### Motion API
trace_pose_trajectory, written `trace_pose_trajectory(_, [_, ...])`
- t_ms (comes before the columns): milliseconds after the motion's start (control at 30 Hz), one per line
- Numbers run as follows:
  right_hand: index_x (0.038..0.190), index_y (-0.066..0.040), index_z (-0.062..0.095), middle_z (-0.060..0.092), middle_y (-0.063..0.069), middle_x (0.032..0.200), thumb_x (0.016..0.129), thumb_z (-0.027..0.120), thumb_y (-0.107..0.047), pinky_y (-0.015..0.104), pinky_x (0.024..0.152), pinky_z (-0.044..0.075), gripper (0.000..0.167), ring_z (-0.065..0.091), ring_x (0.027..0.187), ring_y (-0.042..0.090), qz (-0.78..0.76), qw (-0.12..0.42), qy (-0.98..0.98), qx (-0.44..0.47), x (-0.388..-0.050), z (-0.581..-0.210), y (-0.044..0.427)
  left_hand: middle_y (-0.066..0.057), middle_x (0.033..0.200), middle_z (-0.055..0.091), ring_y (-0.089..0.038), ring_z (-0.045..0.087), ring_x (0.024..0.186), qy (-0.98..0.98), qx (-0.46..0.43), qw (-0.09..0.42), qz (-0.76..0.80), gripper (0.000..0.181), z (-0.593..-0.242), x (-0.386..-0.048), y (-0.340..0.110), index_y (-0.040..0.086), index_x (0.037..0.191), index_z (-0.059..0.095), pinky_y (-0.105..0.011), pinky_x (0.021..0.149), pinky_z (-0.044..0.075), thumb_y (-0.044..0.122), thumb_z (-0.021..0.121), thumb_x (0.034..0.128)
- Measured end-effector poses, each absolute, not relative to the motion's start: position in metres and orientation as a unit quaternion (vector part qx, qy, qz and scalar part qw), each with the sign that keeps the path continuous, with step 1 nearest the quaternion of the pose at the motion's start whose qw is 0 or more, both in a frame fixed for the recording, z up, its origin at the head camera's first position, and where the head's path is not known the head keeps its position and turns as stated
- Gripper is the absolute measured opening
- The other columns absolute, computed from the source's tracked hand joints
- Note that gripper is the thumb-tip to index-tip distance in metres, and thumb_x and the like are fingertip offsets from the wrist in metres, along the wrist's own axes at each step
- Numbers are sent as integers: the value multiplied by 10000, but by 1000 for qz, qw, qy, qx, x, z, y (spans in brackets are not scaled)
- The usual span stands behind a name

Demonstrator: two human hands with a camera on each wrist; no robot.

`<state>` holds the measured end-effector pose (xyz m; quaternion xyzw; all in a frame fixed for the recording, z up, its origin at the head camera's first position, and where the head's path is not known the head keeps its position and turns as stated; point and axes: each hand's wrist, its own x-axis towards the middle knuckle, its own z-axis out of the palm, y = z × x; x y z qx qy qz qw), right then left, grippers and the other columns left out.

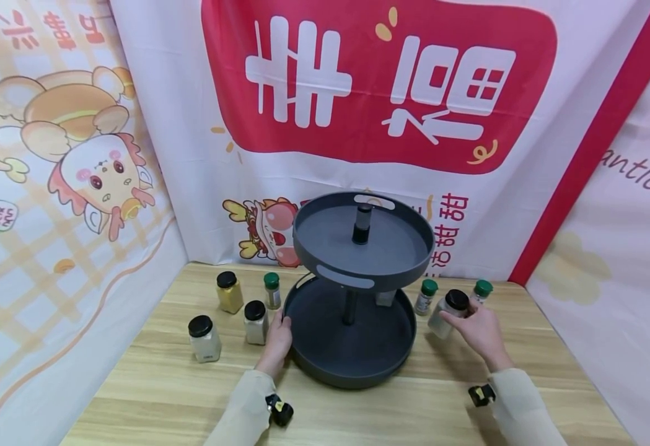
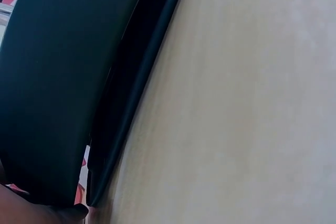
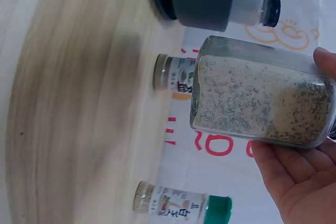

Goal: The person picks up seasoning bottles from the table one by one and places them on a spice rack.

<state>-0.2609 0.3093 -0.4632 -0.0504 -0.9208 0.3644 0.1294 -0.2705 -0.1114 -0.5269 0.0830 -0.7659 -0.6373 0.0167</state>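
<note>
Left hand [image 1: 276, 344] grips tray [image 1: 330, 350], right hand [image 1: 482, 333] jar [image 1: 442, 319]; only right wrist shows its flecks [image 3: 231, 103].

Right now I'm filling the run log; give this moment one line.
left hand: holds lower tray | right hand: grips black-lidded jar | lower tray: another jar inside | left of tray: three jars, bottle

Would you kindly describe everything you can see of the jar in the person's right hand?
The flat-sided spice jar looks like clear glass, with rounded edges and a black lid on. Inside is a pale beige, dark-flecked seasoning. The right hand grips it near the lid. It hangs above the wooden tabletop, lid up and slightly tilted, to the right of the two-tier tray; nothing else visibly touches it.
</note>
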Motion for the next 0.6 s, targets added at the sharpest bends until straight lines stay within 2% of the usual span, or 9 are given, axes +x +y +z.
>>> trace_pose_trajectory(167, [885, -25, 597, 619, 104, 762, 738, 742, -543, 288, 528, 429, 558, 514, 658, 208, 357, 154, -921, -41, -258, -458, 306, -297, 1497, 175, -430, 133, 1379, -751, 80, 8, -656, 500, -525, -268, -112, -86, 1460, 182, -525, 1117, 129, 133, 282, 1022])
trace_pose_trajectory(300, [919, -27, 610, 620, 94, 768, 738, 733, -559, 289, 525, 431, 575, 514, 661, 200, 363, 153, -918, -42, -256, -453, 303, -303, 1489, 194, -429, 153, 1374, -749, 71, 6, -659, 487, -523, -267, -112, -93, 1453, 194, -525, 1115, 144, 104, 283, 1017])
trace_pose_trajectory(600, [916, -42, 619, 604, 86, 771, 732, 738, -559, 291, 541, 420, 561, 493, 681, 212, 375, 152, -913, -44, -252, -439, 290, -315, 1412, 340, -437, 277, 1324, -757, 50, 23, -651, 399, -523, -262, -112, -92, 1376, 337, -540, 1085, 223, 62, 302, 1010])
